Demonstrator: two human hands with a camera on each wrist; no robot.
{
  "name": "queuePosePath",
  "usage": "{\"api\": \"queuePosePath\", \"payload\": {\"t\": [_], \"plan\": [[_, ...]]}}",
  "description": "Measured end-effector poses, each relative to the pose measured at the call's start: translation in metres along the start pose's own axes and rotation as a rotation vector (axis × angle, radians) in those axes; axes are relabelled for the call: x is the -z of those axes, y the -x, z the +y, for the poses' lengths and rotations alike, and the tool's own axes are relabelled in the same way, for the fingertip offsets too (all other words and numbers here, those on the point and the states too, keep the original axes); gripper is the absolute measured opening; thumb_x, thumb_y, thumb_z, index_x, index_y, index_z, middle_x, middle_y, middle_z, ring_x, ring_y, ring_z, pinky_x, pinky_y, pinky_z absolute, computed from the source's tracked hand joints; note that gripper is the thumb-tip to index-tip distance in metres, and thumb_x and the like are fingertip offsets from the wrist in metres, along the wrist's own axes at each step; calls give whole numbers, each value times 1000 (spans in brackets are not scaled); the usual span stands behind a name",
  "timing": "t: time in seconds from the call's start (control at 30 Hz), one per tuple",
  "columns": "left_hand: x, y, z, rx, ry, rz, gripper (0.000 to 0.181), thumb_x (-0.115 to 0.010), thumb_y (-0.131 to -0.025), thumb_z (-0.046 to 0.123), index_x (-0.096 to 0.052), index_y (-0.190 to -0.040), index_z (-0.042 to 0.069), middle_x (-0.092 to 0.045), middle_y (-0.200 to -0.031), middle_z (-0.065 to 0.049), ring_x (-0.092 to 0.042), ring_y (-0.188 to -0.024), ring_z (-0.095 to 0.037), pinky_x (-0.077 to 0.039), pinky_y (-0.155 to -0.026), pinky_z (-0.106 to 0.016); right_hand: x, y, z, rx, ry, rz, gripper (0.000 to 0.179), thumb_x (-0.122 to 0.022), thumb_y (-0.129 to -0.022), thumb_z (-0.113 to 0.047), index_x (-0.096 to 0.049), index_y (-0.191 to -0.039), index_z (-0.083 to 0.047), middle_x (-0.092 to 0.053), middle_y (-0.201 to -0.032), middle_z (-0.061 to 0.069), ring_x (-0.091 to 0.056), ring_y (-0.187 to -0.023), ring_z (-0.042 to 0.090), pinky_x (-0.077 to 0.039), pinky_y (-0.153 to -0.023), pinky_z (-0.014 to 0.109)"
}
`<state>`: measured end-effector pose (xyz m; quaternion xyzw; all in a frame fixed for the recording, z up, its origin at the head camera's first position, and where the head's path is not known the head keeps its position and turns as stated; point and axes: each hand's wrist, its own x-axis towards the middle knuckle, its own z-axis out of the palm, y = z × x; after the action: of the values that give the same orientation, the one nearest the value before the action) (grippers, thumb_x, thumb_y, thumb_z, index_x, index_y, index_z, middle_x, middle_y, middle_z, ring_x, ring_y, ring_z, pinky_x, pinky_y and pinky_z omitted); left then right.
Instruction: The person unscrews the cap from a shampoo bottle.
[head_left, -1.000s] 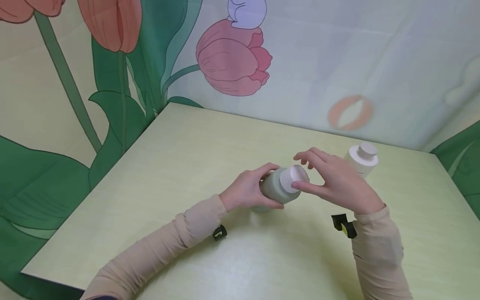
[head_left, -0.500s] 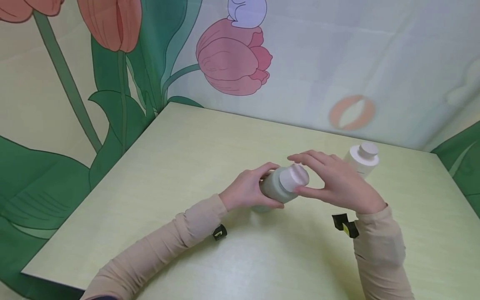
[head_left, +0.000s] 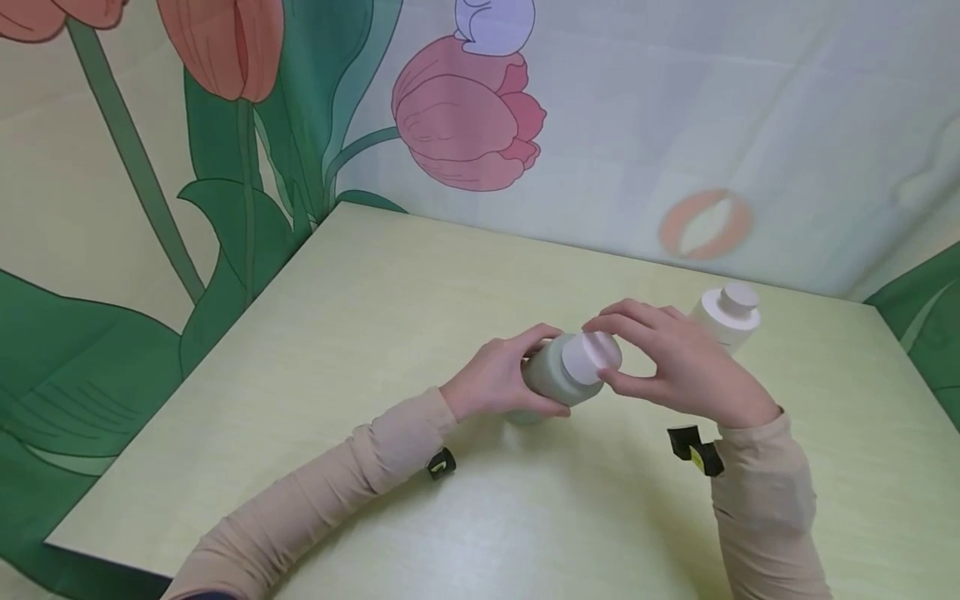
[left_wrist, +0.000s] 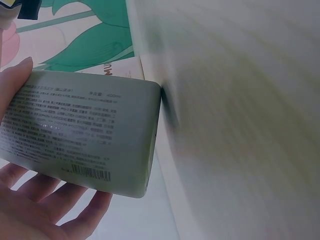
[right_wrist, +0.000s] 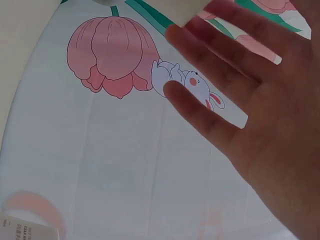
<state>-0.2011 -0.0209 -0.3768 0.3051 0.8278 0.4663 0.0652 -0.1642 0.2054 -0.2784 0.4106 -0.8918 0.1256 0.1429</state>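
Observation:
My left hand grips a pale green bottle round its body, holding it tilted with the white cap toward the right. In the left wrist view the flat back of the green bottle carries small print and a barcode; its base end is close to the table, and whether it touches I cannot tell. My right hand holds the white cap between thumb and fingertips, thumb on the near side and fingers on the far side. The right wrist view shows only a corner of the cap at the fingertips.
A second, white bottle with a cap stands upright behind my right hand. The pale table meets a flower-printed cloth along its back edge. Black devices are strapped at both wrists.
The right fingers were off the far side of the cap earlier; now they have come down onto it, and the thumb has shifted slightly right. The left hand and green bottle have barely moved.

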Motion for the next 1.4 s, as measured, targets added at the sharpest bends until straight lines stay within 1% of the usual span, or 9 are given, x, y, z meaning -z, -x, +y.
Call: {"api": "queuePosePath", "payload": {"t": [0.13, 0.33, 0.43, 0.6, 0.73, 0.87, 1.07, 1.27, 1.4], "plan": [[0, 0, 0, 5, 7, 0, 74, -89, -66, 31, -50, -128, 30, -65, -119, 5, -63, -105, -12, -48, -94, -35, 1, 0, 2, 45, -32, -22, 44, -75, -79, -15, -61, -121, -15, -61, -116, -1, -59, -103, 16, -44, -80, 37], [-1, -1, -1, 3, -7, 1, 74, -89, -66, 32, -50, -128, 29, -65, -120, 4, -63, -105, -13, -48, -94, -35, 1, 0, -2, -141, -6, -70, 47, -75, -83, -36, -58, -123, -17, -64, -106, -3, -59, -94, 13, -43, -81, 36], [-1, -2, -2, 10, -10, -2, 74, -89, -66, 32, -50, -128, 30, -65, -120, 4, -63, -105, -13, -48, -93, -35, 1, 1, -3, -178, 27, -78, 40, -74, -84, -38, -60, -117, -19, -63, -94, -6, -56, -85, 10, -42, -77, 33], [-1, -1, -2, 16, -9, -6, 74, -89, -66, 32, -50, -128, 30, -65, -120, 4, -63, -105, -13, -48, -94, -34, -1, 2, -2, -73, 3, -54, 38, -74, -83, -26, -61, -118, -17, -64, -101, -7, -58, -86, 9, -47, -76, 32], [0, 0, -2, 11, -9, -4, 74, -89, -66, 32, -49, -128, 31, -65, -120, 5, -63, -106, -12, -48, -94, -35, -2, 1, 0, 25, -51, -64, 48, -72, -81, -15, -58, -127, -14, -62, -121, -2, -62, -103, 16, -49, -83, 38], [0, 0, -3, 0, -16, -1, 75, -90, -65, 32, -49, -128, 30, -66, -118, 4, -64, -104, -11, -48, -93, -34, -3, 0, -2, -49, -62, -88, 57, -74, -84, -27, -51, -134, -14, -60, -127, 1, -59, -112, 20, -47, -89, 43], [0, 0, -2, -6, -29, -1, 75, -90, -65, 32, -49, -128, 29, -66, -118, 3, -64, -104, -12, -49, -92, -33, -1, 0, -6, -203, -22, -90, 51, -74, -83, -39, -53, -123, -14, -64, -111, 1, -62, -97, 18, -45, -85, 41], [0, 0, -3, -7, -40, -2, 76, -90, -65, 33, -49, -129, 29, -66, -118, 3, -64, -104, -12, -49, -92, -32, -3, 1, -9, -167, 37, -76, 40, -73, -84, -37, -55, -114, -17, -63, -100, -5, -58, -86, 10, -42, -81, 35], [0, 1, -4, -7, -39, -6, 75, -89, -65, 33, -49, -128, 29, -66, -119, 3, -64, -104, -12, -49, -92, -32, -4, 1, -8, -85, 31, -64, 42, -73, -83, -28, -57, -120, -16, -63, -109, -4, -60, -94, 13, -43, -82, 35]]}}
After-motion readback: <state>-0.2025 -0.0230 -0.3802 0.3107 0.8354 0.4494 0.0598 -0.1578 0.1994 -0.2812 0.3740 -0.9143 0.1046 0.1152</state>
